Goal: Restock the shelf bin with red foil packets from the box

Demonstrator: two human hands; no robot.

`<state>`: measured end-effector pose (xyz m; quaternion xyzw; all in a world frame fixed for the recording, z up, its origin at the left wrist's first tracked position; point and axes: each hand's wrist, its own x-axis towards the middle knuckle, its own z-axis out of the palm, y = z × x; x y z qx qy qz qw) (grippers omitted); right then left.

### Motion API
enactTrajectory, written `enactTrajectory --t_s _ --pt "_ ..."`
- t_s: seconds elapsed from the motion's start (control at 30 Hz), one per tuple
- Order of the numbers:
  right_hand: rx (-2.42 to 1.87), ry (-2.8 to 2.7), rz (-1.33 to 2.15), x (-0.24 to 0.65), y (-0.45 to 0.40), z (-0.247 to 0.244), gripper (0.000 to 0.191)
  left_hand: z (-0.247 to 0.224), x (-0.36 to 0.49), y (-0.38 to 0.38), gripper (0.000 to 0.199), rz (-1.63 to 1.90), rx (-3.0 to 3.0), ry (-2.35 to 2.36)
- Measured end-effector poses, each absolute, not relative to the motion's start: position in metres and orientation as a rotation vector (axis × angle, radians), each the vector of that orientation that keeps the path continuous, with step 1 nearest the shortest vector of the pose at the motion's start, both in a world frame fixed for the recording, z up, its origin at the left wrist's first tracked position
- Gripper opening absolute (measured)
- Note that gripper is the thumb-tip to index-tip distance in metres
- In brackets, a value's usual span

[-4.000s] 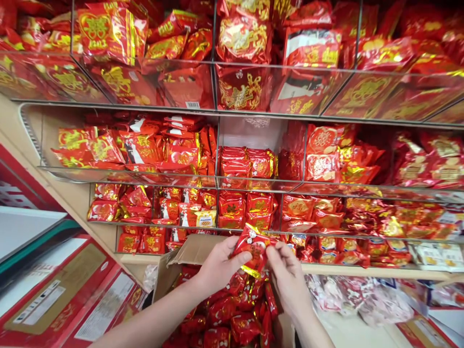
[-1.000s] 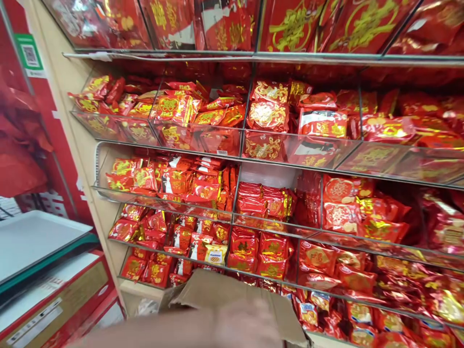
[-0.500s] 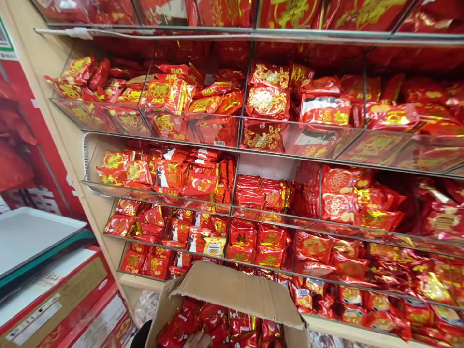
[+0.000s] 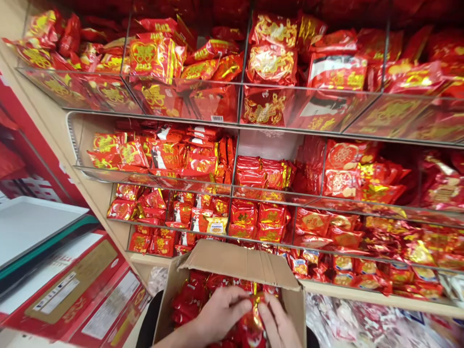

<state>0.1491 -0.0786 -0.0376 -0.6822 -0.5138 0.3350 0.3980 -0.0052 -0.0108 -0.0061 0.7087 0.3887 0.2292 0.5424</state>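
An opened cardboard box (image 4: 242, 261) with its far flap raised is filled with red snack packets (image 4: 190, 297). Over these contents, my left hand (image 4: 223, 311) bends its fingers and thumb round the left side of some shiny red-and-gold snack packets (image 4: 253, 316). On their right side my right hand (image 4: 279, 324) presses its fingers against the same packets. Both hands are closed, fingertips close together. How many packets lie between them is hard to see, and the lower part of the box is cut off by the frame.
Behind the box, shelves with clear plastic fronts (image 4: 188, 96) hold red and gold packets in divided compartments. On the left stand red cartons (image 4: 105, 299) under a pale tray (image 4: 36, 227). Clear bags of wrapped pieces (image 4: 344, 319) lie below the lowest shelf at right.
The view has tipped down and moved closer to the shelves. Earlier only some fingers showed in the box; now both hands are raised into view, holding red packets between them.
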Motion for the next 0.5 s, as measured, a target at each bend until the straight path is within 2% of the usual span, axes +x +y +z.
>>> enactTrajectory --t_s 0.2,0.33,0.5 --pt "-1.552 -1.368 0.776 0.167 -0.053 0.016 0.044 0.036 0.014 0.004 0.032 0.756 1.354 0.783" --pt "-1.506 -1.401 0.751 0.172 -0.046 0.023 0.04 0.042 0.02 0.011 0.035 0.904 1.105 0.7" --pt "-1.28 -1.396 0.928 0.164 -0.049 0.021 0.038 0.039 0.022 0.009 0.036 1.097 0.982 0.717"
